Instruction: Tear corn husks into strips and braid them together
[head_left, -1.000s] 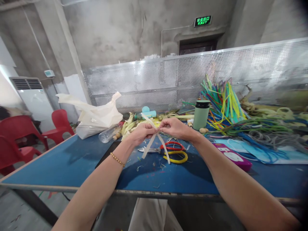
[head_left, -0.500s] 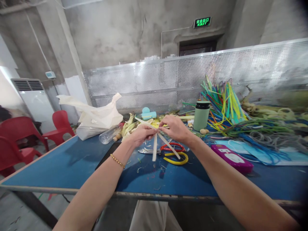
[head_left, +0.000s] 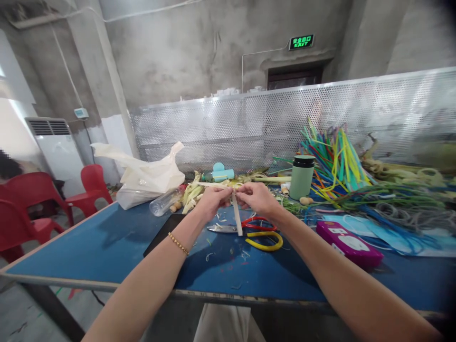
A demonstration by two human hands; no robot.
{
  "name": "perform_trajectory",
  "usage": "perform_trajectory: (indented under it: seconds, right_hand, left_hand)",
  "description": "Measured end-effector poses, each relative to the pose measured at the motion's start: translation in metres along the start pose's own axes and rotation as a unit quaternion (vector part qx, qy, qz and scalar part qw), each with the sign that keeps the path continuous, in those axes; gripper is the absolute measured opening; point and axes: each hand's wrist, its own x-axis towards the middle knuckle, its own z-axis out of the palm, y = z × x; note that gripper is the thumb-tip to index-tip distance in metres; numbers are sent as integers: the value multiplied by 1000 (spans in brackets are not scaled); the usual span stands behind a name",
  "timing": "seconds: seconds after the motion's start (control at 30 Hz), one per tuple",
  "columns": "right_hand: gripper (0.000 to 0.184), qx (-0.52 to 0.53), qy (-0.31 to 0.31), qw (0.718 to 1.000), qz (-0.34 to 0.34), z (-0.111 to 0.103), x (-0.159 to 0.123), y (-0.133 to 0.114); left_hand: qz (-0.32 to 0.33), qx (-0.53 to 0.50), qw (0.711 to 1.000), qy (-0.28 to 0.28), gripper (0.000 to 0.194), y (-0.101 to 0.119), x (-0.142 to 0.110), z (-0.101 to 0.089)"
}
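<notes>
Above the blue table (head_left: 107, 242), my left hand (head_left: 213, 201) and my right hand (head_left: 257, 197) meet, both pinched on pale husk strips (head_left: 237, 218). One strip hangs down between the hands; another pokes out to the left over my left hand. Below them lie scissors (head_left: 256, 228) with red and yellow handles, blades pointing left. Small husk scraps dot the table under my hands.
A white plastic bag (head_left: 149, 173) and a clear bottle (head_left: 164, 201) lie at the back left beside corn husks (head_left: 192, 192). A green tumbler (head_left: 301, 177), a heap of coloured strips (head_left: 335, 161) and a purple box (head_left: 349, 237) sit at the right. Red chairs (head_left: 35, 199) stand at the left.
The two strips, crossed and splayed below my hands a second ago, have come together; one now hangs straight down and one points left. The view has tilted slightly.
</notes>
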Motion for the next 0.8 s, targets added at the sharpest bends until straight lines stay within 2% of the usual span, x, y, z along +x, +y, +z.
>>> perform_trajectory:
  seconds: [0.1,0.27,0.53,0.8]
  right_hand:
    - [10,1,11,1000,-4,-2,1,0]
    - [10,-31,27,999,-28,-5,0,-2]
    - [16,-46,14,996,-70,-4,2,2]
    - [21,-59,16,995,-83,-4,0,-2]
  left_hand:
    - [-3,-48,999,-11,32,0,1,1]
    - [16,-42,999,1,29,-1,3,1]
    - [50,-27,998,-21,31,-3,2,1]
    - [61,-37,997,-27,31,-2,4,0]
